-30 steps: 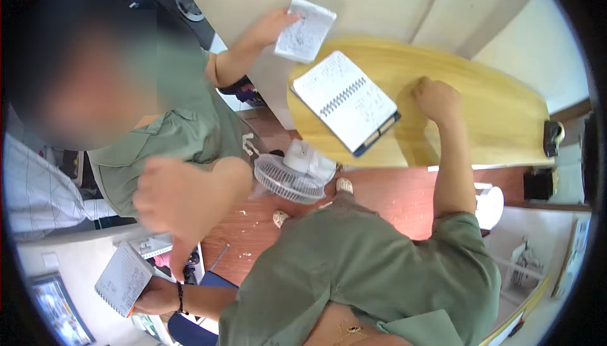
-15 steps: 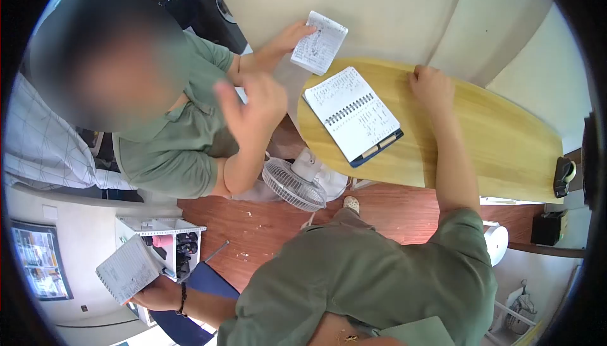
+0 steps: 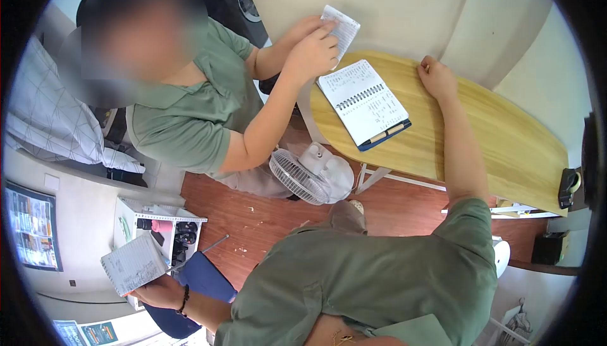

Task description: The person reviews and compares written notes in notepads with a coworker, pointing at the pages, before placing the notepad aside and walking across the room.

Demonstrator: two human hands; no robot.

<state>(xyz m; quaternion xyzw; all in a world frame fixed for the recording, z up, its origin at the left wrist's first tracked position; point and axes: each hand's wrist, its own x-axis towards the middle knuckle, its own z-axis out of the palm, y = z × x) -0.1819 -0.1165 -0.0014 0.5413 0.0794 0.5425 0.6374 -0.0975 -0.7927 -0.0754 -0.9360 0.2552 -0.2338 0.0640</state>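
My left hand (image 3: 159, 292), with a dark beaded bracelet at its wrist, holds a small spiral notepad (image 3: 134, 264) with handwriting on its page. On the wooden table (image 3: 499, 137), near its wall side, rests my right hand (image 3: 438, 79), its fingers curled in with nothing visible in them. To the left of that hand, apart from it, an open spiral notebook (image 3: 363, 102) lies on the table with writing on both pages. A pen (image 3: 387, 133) sits along its dark lower edge.
Across from me a person in a green shirt (image 3: 183, 124) holds a small notepad (image 3: 342, 33), both hands at it. A white fan (image 3: 310, 172) stands below the table's left end. A tape dispenser (image 3: 570, 188) is at the right end, and a shelf unit (image 3: 171, 226) at the left.
The other person's raised free hand has come across to their own notepad. The view has shifted a little. My hands keep their places, one on the notepad and one on the table.
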